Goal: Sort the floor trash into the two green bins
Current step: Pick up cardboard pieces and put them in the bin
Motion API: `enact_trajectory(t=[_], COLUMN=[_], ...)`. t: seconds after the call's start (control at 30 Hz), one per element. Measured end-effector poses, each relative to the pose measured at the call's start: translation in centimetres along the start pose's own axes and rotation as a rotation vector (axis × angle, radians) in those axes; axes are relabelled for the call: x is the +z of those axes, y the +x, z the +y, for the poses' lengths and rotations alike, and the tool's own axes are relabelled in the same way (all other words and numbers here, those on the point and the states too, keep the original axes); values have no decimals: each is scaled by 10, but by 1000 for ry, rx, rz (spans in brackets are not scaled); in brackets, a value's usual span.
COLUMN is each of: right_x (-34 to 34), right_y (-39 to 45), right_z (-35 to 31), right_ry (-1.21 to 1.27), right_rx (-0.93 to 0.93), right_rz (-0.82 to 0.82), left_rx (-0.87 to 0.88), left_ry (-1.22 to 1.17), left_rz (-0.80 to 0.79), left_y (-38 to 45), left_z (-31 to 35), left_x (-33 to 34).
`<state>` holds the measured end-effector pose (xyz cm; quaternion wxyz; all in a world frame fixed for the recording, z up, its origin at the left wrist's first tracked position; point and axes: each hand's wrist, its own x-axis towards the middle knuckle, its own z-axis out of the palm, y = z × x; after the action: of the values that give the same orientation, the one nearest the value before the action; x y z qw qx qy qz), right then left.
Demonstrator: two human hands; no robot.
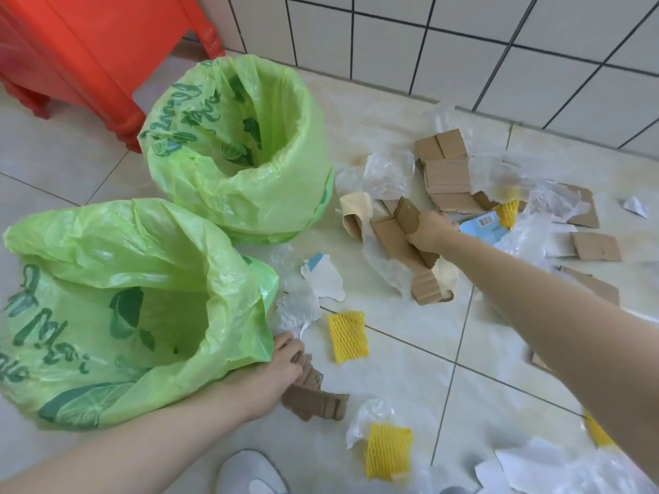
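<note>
Two green bins are standing on the tiled floor (89,194) at the left of the frame, each lined with a pale green printed bag. The nearer bin (117,311) is sitting at the lower left, its mouth gaping toward the camera; the farther bin (242,147) is standing just above and to the right of it, the two bags touching.

The left hand (274,369) is reaching in from the bottom left, fingers curling around a bundle of brown cardboard strips (313,397) right beside the nearer bin's rim. The right hand (428,231) is stretching across from the lower right to the centre of the frame, gripping a folded cardboard piece (396,229) that is lying over crumpled clear plastic (385,269).

Trash is lying scattered across the right half: more cardboard pieces (447,172) at the upper centre right, a yellow foam net (347,336) on the floor between the two hands, another yellow net (388,451) at the bottom centre, torn white paper (324,279) near the nearer bin, and a blue barcode label (481,226) just past the right hand.

A red plastic stool (89,48) is occupying the upper left corner, and a white tiled wall (463,41) is running along the top. A white shoe (249,474) is showing at the bottom edge.
</note>
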<state>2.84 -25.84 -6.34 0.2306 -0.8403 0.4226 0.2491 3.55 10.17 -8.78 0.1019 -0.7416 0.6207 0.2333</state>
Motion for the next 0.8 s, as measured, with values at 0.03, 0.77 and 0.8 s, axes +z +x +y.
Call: enact_trajectory(t=[0.03, 0.77, 0.8], right_x=[1, -47, -53], right_y=[0, -139, -148], right_z=[1, 32, 32], right_ry=[-19, 101, 107], right_rx=[18, -287, -310], right_rz=[10, -16, -2], left_rx=[-28, -452, -449], left_ry=[-13, -899, -948], left_rz=[-35, -20, 19], left_y=[-1, -8, -12], left_z=[0, 48, 49], left_x=[-1, -125, -134])
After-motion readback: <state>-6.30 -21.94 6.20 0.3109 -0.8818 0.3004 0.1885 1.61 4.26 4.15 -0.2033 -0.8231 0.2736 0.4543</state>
